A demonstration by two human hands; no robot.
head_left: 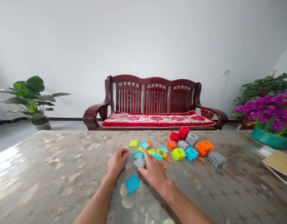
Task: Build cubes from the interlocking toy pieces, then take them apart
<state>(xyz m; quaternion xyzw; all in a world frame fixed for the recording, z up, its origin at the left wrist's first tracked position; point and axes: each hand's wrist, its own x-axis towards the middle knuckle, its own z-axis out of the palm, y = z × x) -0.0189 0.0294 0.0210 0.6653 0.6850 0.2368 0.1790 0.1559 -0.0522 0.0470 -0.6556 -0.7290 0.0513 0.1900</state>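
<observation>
My right hand reaches over the loose pieces with thumb and index finger spread apart. Its thumb tip is at the edge of a grey toothed puzzle tile; I cannot tell whether it presses on it. My left hand rests on the table to the left, fingers curled together, with nothing visible in them. A blue toothed tile lies nearer me, between my forearms. Beyond the grey tile are a teal tile, a blue tile, a yellow-green tile and a yellow-green frame piece.
Stacks of tiles stand at right: yellow-green, blue, orange, grey and red. A teal flower pot and a book sit at the table's right. Behind the patterned table is a wooden bench.
</observation>
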